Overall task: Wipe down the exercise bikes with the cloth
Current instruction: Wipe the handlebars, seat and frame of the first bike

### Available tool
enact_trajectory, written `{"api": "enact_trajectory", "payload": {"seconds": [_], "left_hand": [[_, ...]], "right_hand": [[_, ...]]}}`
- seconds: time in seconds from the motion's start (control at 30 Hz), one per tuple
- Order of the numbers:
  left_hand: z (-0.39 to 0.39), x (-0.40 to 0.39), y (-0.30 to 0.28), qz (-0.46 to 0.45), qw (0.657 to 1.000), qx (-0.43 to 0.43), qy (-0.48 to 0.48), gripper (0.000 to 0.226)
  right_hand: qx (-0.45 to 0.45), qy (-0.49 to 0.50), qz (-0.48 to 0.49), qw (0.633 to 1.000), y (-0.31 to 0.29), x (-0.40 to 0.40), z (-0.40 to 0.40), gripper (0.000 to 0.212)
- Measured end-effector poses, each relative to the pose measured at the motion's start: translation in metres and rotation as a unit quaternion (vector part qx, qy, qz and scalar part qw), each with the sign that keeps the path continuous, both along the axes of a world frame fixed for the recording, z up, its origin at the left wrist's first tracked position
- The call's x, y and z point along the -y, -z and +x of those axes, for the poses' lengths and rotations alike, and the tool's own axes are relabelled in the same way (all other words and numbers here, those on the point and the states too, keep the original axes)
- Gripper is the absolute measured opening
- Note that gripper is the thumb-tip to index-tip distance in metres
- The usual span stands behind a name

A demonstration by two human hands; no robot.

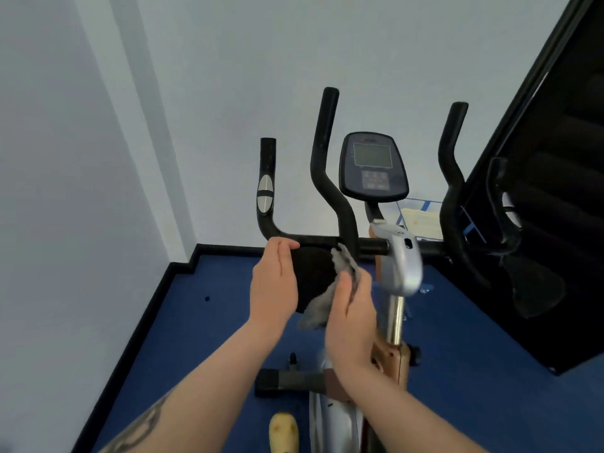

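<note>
An exercise bike [402,266] stands ahead of me, with black handlebars [327,152] and a console screen [372,165]. A round black pad [313,273] hangs below the left half of the handlebar crossbar. My left hand [273,282] holds the pad's left edge, thumb near the crossbar. My right hand [351,322] grips a grey cloth [330,289] and presses it against the pad's right side. Part of the cloth is hidden under my right palm.
A large black panel [549,191] leans at the right, close behind the right handlebar. White walls meet in a corner at the left. Blue carpet [202,338] with black skirting covers the floor. A yellowish shoe tip [283,433] shows at the bottom.
</note>
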State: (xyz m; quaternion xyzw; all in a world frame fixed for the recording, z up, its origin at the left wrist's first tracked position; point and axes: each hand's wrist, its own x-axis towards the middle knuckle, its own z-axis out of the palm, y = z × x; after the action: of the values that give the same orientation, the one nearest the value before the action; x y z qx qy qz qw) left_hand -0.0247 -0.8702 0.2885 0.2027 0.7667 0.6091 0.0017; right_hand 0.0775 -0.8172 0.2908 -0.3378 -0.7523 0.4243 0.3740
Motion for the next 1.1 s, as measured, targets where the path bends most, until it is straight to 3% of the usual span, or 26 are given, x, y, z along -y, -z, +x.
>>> {"api": "enact_trajectory", "payload": {"seconds": [0.07,0.17,0.3,0.43,0.6,0.7,0.8,0.97,1.1], "left_hand": [[-0.001,0.000,0.002,-0.002,1.000,-0.012,0.001,0.030],[-0.002,-0.002,0.002,-0.010,1.000,-0.018,-0.010,0.030],[0.000,-0.002,0.002,0.005,1.000,-0.022,-0.014,0.031],[0.003,0.000,-0.002,0.051,0.997,0.061,0.015,0.030],[0.014,0.016,0.006,0.079,0.986,0.100,0.107,0.027],[0.012,0.027,0.009,0.049,0.981,0.081,0.171,0.026],[0.004,0.032,0.009,-0.031,0.987,0.038,0.151,0.019],[0.000,0.033,0.003,-0.042,0.970,0.104,0.216,0.023],[-0.001,0.036,0.002,-0.061,0.967,0.108,0.223,0.023]], "right_hand": [[0.020,0.008,0.012,1.000,0.002,0.000,-0.004,0.033],[0.166,-0.024,0.088,0.982,-0.024,-0.035,-0.020,0.024],[0.298,-0.082,0.144,0.940,-0.041,-0.047,-0.024,0.030],[0.366,-0.098,0.287,0.880,-0.046,-0.054,-0.015,0.030],[0.416,-0.220,0.393,0.790,-0.068,-0.071,-0.056,0.034],[0.397,-0.325,0.344,0.786,-0.069,-0.080,-0.069,0.038],[0.347,-0.403,0.249,0.809,-0.069,-0.098,-0.061,0.039],[0.393,-0.403,0.345,0.751,-0.070,-0.076,-0.092,0.043],[0.337,-0.397,0.262,0.813,-0.063,-0.077,-0.084,0.038]]}}
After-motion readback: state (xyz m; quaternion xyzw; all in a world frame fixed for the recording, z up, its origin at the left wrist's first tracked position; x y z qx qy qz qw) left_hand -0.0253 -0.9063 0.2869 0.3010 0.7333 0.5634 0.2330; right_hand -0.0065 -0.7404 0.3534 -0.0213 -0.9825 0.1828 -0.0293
